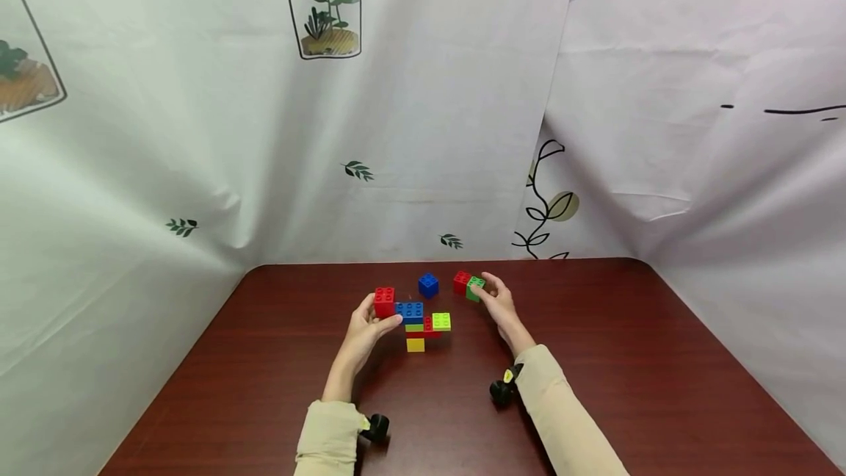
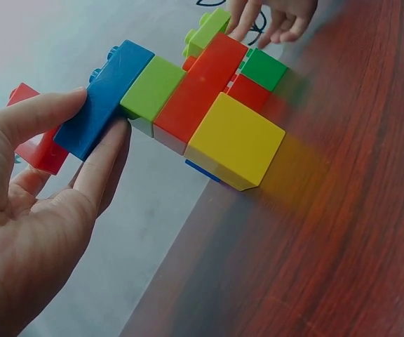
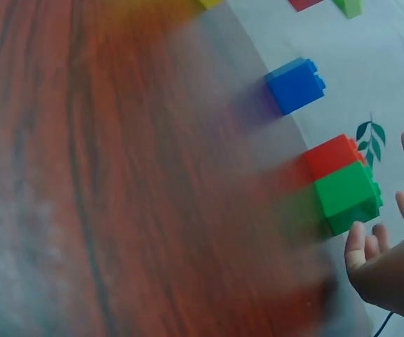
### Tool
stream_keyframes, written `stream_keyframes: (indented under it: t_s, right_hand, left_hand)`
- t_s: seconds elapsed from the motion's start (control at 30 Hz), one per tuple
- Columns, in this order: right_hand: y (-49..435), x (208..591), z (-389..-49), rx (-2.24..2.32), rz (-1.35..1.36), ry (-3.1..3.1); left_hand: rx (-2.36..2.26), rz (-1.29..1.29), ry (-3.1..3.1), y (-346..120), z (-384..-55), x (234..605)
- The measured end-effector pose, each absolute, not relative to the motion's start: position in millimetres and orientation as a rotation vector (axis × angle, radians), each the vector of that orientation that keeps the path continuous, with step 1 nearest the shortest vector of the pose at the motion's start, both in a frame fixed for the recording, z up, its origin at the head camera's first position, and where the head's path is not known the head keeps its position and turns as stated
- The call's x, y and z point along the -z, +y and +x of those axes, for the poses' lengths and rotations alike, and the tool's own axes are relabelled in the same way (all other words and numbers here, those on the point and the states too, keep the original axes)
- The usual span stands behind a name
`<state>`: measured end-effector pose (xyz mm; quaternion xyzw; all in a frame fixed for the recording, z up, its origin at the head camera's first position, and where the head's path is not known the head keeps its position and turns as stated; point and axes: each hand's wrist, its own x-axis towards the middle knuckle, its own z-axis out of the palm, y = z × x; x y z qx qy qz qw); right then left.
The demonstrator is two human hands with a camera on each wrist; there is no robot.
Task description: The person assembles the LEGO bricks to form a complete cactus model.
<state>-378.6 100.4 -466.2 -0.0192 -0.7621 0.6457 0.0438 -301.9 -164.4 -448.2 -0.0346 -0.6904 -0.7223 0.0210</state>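
A model of joined toy building bricks stands on the table, with a long blue brick (image 1: 410, 311) near its top. My left hand (image 1: 360, 330) pinches that blue brick between thumb and fingers, beside a red brick (image 1: 384, 302) at its left end. Below come a lime brick (image 2: 154, 90), a long red brick (image 2: 203, 91) and a yellow brick (image 2: 237, 140) at the bottom. Another lime brick (image 1: 441, 322) sticks out on the right side. My right hand (image 1: 499, 307) is at a loose green brick (image 3: 349, 196), fingers spread, fingertips right by its side.
A loose red brick (image 1: 461, 283) sits against the green one. Left of these, a loose blue brick (image 1: 428, 286) stands behind the model. The dark red-brown table (image 1: 264, 380) ends at a white printed cloth (image 1: 423, 123) hanging behind it.
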Motion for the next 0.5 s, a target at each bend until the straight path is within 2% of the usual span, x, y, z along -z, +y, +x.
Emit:
stream_keyframes:
  t_s: [0.5]
  right_hand:
    - [91.8, 470.4, -386.9, -1.933, -0.094, -2.455]
  left_hand:
    - [2.259, -0.125, -2.132, -164.6, -298.3, 444.6]
